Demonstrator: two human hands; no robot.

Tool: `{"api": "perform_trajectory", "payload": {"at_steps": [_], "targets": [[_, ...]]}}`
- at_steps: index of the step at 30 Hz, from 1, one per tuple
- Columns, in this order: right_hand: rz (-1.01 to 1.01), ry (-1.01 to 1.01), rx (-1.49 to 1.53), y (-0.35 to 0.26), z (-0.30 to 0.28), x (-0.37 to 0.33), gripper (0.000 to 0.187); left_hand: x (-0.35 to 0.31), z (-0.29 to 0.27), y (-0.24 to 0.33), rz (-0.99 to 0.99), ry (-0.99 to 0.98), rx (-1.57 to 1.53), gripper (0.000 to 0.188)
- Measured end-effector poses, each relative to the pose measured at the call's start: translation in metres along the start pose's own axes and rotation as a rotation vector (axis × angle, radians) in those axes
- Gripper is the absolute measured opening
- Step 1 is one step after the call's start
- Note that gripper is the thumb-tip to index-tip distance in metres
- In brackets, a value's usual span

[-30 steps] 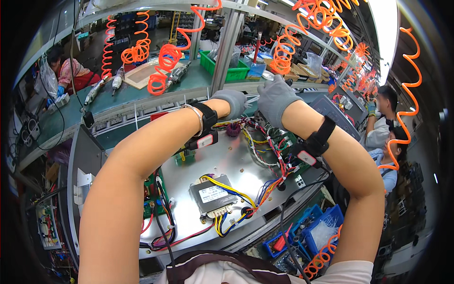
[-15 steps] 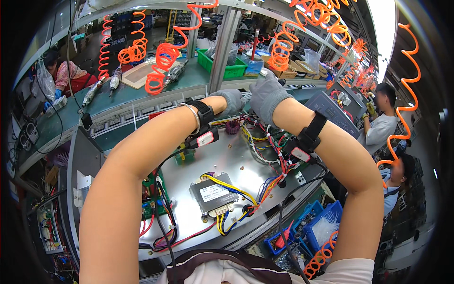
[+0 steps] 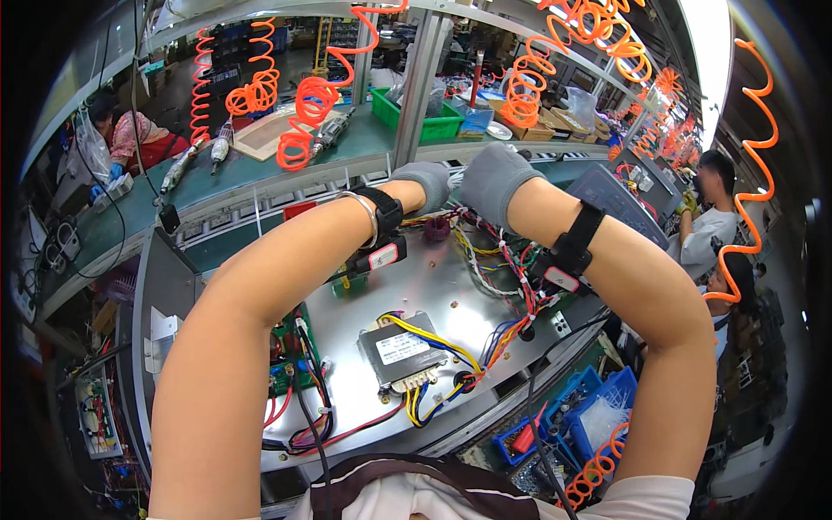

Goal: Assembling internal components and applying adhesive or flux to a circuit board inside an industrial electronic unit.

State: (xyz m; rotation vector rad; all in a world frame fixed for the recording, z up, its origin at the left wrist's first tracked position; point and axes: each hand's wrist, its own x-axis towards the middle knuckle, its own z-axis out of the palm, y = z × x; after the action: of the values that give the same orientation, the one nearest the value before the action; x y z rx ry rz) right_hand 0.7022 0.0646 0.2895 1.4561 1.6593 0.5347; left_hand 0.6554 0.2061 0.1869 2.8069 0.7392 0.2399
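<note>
- The left hand, in a grey glove, is held over the far edge of the metal chassis; its fingertips are hidden, so whether anything is gripped cannot be told.
- The right hand, gloved alike, is held just beside it with fingers curled; what is clasped, if anything, cannot be told. A narrow gap is left between the two.
- The chassis is spread below the forearms, bounded on the left by a grey side panel.
- The purple coil is seated near the far edge, just below the gap between the hands.
- The right side is crowded by a wire bundle, passed beneath the right wrist.
- A labelled block is mounted nearer the body, with bare metal left between it and the coil.
- Beyond the far edge, a roller conveyor is seen; past the near right edge, a blue bin is placed.
</note>
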Motion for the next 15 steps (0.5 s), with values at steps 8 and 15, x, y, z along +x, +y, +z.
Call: {"api": "perform_trajectory", "payload": {"at_steps": [8, 15], "targets": [[0.067, 0.149, 0.047, 0.004, 0.005, -0.003, 0.020, 0.045, 0.035, -0.038, 0.176, -0.255, 0.517, 0.025], [0.068, 0.005, 0.076, -0.012, 0.006, 0.017, 0.035, 0.066, 0.052, -0.066, 0.339, -0.373, 0.793, 0.031]]}}
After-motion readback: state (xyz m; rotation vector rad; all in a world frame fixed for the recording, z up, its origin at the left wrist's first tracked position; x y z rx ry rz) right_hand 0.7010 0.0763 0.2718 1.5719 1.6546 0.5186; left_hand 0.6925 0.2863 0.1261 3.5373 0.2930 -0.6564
